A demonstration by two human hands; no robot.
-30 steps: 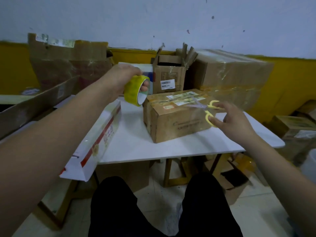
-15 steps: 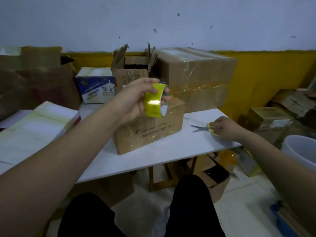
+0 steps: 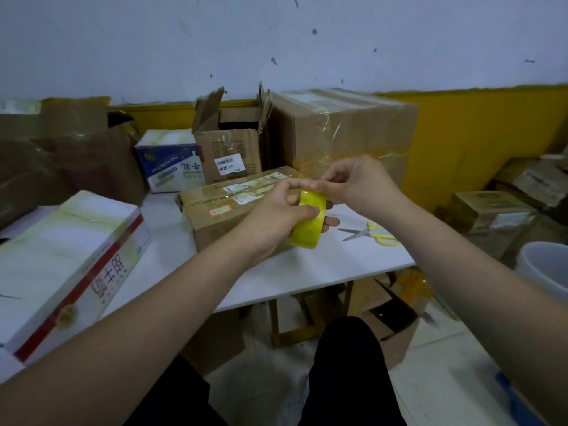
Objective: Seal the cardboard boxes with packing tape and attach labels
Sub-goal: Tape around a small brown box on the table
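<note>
Hands (image 3: 276, 216) (image 3: 353, 179) curled on tape roll (image 3: 309, 219)

Pale blue wall (image 3: 276, 41) above mustard-yellow band (image 3: 479, 124); white tabletop (image 3: 307, 272) on wooden legs; pale tiled floor (image 3: 430, 379); dim light

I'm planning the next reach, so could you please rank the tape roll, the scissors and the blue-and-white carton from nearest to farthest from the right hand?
From the right hand, in the head view:
1. Tape roll: at its fingertips, gripped by the left hand.
2. Scissors: lying on the table to its right.
3. Blue-and-white carton: far left, at the table's back.
</note>
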